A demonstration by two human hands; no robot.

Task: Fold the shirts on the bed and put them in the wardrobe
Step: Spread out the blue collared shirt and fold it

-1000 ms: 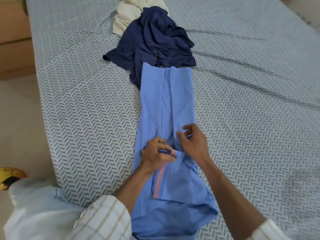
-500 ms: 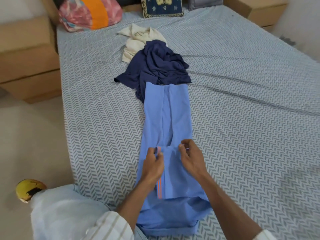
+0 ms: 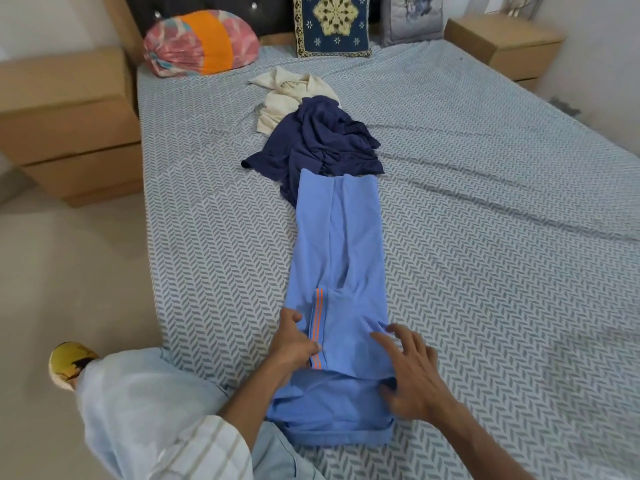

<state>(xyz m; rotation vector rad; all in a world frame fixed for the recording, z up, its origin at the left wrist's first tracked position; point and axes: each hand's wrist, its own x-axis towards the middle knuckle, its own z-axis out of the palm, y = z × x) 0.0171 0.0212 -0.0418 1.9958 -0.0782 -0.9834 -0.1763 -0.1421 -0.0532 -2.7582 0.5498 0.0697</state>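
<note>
The long, narrow-folded light blue shirt with orange stripes [image 3: 341, 271] lies on the herringbone-sheeted bed [image 3: 485, 237]. The left hand [image 3: 292, 344] pinches its near fold; the right hand [image 3: 412, 372] presses it, fingers spread. Beyond the hands, a crumpled navy shirt [image 3: 318, 147] touches its far end, and a cream shirt [image 3: 287, 95] lies behind.

No readable text — none anywhere.
</note>
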